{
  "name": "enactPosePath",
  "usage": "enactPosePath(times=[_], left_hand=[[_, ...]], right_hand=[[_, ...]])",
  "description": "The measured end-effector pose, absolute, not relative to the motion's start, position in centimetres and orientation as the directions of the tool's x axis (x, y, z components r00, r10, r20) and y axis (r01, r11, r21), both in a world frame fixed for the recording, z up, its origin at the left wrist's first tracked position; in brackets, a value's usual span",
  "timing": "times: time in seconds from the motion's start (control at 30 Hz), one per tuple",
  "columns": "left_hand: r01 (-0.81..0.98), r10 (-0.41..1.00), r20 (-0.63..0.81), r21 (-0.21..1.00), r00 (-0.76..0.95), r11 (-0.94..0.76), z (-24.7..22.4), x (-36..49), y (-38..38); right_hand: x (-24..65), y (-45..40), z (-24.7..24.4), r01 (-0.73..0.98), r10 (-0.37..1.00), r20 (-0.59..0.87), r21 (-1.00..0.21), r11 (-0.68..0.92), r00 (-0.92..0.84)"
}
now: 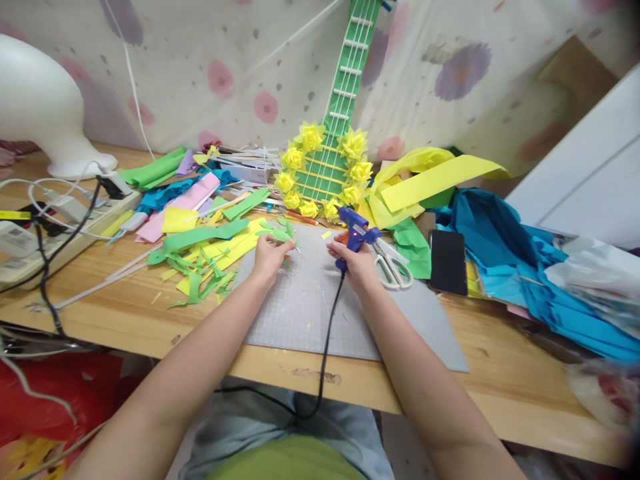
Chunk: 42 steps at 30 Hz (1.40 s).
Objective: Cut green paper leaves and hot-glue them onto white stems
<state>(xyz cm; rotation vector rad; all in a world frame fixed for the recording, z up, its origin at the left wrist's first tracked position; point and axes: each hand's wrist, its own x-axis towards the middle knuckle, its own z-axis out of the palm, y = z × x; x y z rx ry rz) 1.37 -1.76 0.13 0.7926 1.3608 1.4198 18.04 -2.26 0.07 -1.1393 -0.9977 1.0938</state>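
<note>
In my left hand (270, 257) I pinch a small green paper leaf piece (283, 233), with a thin stem end poking out past the fingertips. My right hand (356, 261) is wrapped round the handle of a blue glue gun (357, 227), whose small red light shows. Its black cord (330, 327) drops over the table edge. Both hands are above a grey cutting mat (310, 320). White-handled scissors (397, 272) lie just right of the glue gun. Behind the hands stands a green guitar-shaped piece (330, 163) ringed with yellow paper flowers (353, 144).
Green scraps (200, 270) and yellow paper strips (225, 250) cover the left side. A power strip (30, 247) and a white mannequin head (40, 100) stand farther left. A black phone (448, 262) and blue crepe paper (495, 227) lie at right.
</note>
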Motion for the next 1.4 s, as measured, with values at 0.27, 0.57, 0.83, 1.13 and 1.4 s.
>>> enactPosePath(times=[0.27, 0.57, 0.83, 1.13, 1.4], left_hand=[[-0.209, 0.966, -0.134, 0.974, -0.221, 0.088, -0.2, 3.4, -2.2], [-0.251, 0.966, -0.140, 0.964, -0.217, 0.083, -0.4, 4.4, -2.2], [-0.246, 0.962, -0.180, 0.961, -0.204, 0.128, -0.2, 4.3, -2.2], [-0.249, 0.968, -0.172, 0.961, -0.185, 0.123, -0.1, 4.4, -2.4], [-0.241, 0.969, -0.244, 0.943, -0.029, 0.230, 0.9, 3.4, -2.4]], right_hand=[[15.7, -2.2, -0.9, -0.257, 0.987, 0.028, -0.964, 0.069, 0.159], [14.7, -2.2, -1.2, -0.148, 0.983, 0.083, -0.983, 0.108, 0.163], [14.8, -2.2, -1.0, -0.205, 0.980, 0.075, -0.972, 0.113, 0.184], [15.0, -2.4, -0.7, -0.317, 0.985, 0.003, -0.947, 0.058, 0.173], [15.6, -2.4, -0.6, -0.339, 0.990, -0.031, -0.940, 0.018, 0.138]])
